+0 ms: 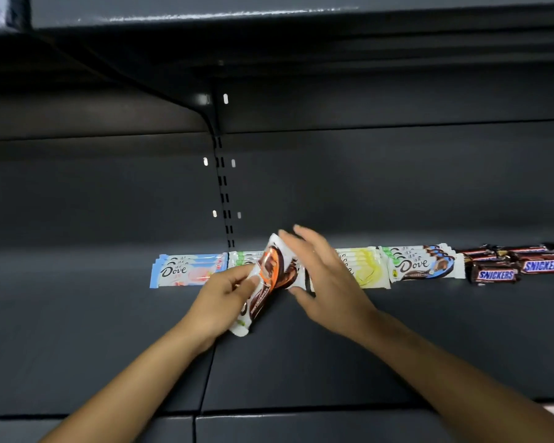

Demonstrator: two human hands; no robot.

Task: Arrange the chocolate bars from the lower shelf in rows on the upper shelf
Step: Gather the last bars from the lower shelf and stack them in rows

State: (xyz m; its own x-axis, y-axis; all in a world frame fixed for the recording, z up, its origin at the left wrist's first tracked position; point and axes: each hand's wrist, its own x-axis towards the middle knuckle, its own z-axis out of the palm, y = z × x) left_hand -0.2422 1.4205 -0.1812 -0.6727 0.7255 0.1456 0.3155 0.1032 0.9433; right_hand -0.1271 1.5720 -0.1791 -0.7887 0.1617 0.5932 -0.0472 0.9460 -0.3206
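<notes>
Placing step: left hand grips orange bars; right hand slack, empty. Next I'd square them into the row.

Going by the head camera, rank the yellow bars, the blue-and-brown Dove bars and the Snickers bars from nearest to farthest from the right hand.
1. Yellow bars, just beside the right hand, on its right.
2. Blue-and-brown Dove bars, farther right.
3. Snickers bars, at the row's far right end.

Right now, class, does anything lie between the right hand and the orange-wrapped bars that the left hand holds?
Nothing visible does: the open right hand is right beside the orange-wrapped bars gripped by the left hand.
</notes>
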